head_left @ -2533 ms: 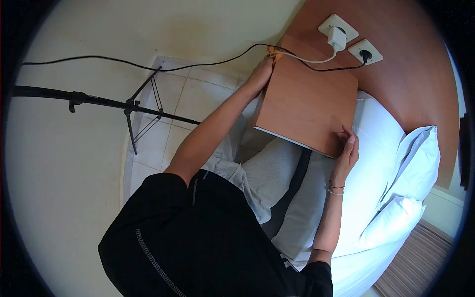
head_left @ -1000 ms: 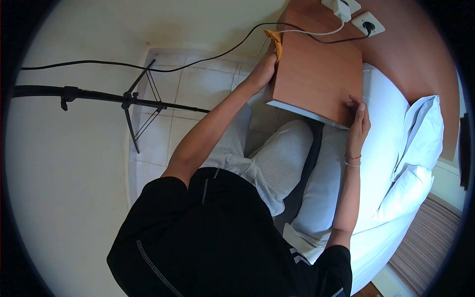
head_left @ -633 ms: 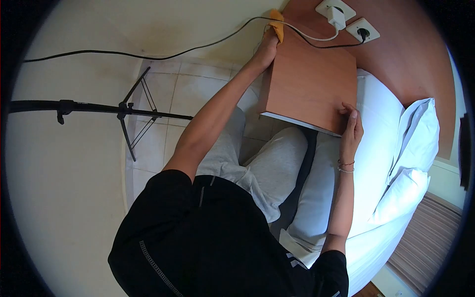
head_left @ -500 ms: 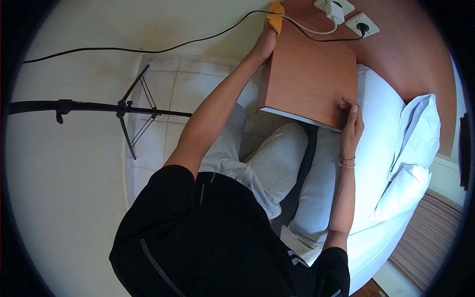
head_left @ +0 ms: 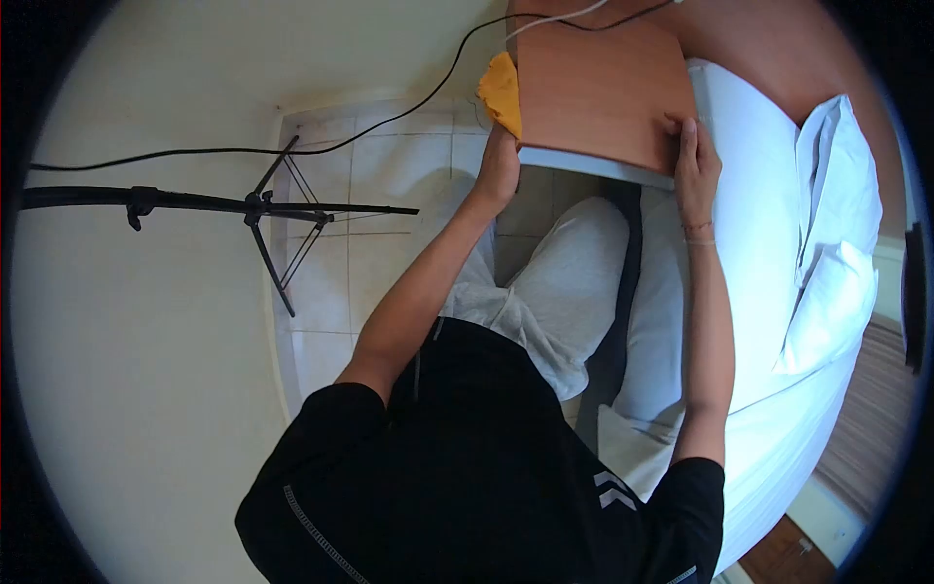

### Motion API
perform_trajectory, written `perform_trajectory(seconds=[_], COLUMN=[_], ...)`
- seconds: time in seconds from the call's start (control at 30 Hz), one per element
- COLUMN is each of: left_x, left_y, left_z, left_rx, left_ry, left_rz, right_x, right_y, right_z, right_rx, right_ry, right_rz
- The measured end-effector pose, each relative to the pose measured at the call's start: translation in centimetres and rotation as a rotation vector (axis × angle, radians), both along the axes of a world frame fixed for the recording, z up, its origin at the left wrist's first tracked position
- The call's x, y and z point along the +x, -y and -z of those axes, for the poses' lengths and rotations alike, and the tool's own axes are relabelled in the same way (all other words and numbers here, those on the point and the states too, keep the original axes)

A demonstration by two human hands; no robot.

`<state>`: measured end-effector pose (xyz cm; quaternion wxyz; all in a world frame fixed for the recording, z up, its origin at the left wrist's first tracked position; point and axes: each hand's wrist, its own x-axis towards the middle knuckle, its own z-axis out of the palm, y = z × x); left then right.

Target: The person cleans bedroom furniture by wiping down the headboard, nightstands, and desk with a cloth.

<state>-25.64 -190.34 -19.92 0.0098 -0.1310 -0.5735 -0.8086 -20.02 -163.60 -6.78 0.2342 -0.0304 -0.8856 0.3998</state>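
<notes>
Wiping the L side of the wooden cabinet (head_left: 603, 88) seemed the step: L hand (head_left: 499, 170) clutched the yellow cloth (head_left: 500, 92) there, R hand (head_left: 698, 170) rested half-curled at the near R corner. Next stroke prob. needed cloth flat, clear of the black cable (head_left: 195, 151).

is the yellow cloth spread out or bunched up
Bunched up: the orange-yellow fabric cloth pokes out crumpled from the bare left hand, beside the brown wooden cabinet.

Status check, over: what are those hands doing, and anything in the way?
Left hand: holding orange cloth at left edge of wooden cabinet. Right hand: at its near right corner. Possible snags: black cable, white cable across its far part.
</notes>
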Motion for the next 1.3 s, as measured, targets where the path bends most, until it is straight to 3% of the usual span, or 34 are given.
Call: perform_trajectory(seconds=[0.03,0.13,0.23,0.33,0.47,0.53,0.7,0.8,0.93,1.1,1.2,1.3], left_x=[1.1,0.9,3.6,4.3,4.9,5.3,5.8,5.5,7.3,6.8,7.7,7.8], left_y=[0.3,1.0,0.5,1.1,-0.1,0.0,-1.1,-1.6,-1.9,-2.5,-1.3,-1.5], left_z=[-0.4,-0.5,-1.3,-0.6,-1.6,-1.2,3.0,3.0,-2.9,0.7,-2.7,-4.4], left_rx=[-0.037,-0.036,-0.208,-0.186,-0.152,-0.136,-0.165,-0.164,-0.219,-0.324,-0.215,-0.425], left_ry=[-0.052,0.2,-0.027,0.02,0.034,0.025,0.048,0.036,-0.086,-0.1,-0.067,-0.328], left_rz=[-0.025,0.092,-0.189,-0.092,-0.191,-0.128,-0.253,-0.254,-0.27,-0.297,-0.13,-0.276], right_x=[0.0,0.0,0.0,0.0,0.3,0.2,-0.2,0.1,0.1,0.8,0.4,0.6], right_y=[0.0,-0.2,-0.1,-0.3,-0.7,-1.1,-2.8,-3.4,-3.5,-2.1,-2.6,-2.7], right_z=[0.1,0.5,0.4,0.2,0.1,-0.3,-0.3,-0.9,-1.2,-2.2,-2.0,-1.5], right_rx=[0.004,0.036,0.067,0.076,0.054,-0.004,-0.204,-0.295,-0.222,-0.203,-0.173,-0.18], right_ry=[-0.004,-0.027,-0.06,-0.042,-0.015,0.003,0.022,0.072,0.093,0.158,0.157,0.155], right_rz=[0.007,0.003,-0.007,-0.024,-0.057,-0.095,-0.161,-0.188,-0.206,-0.144,-0.151,-0.131])
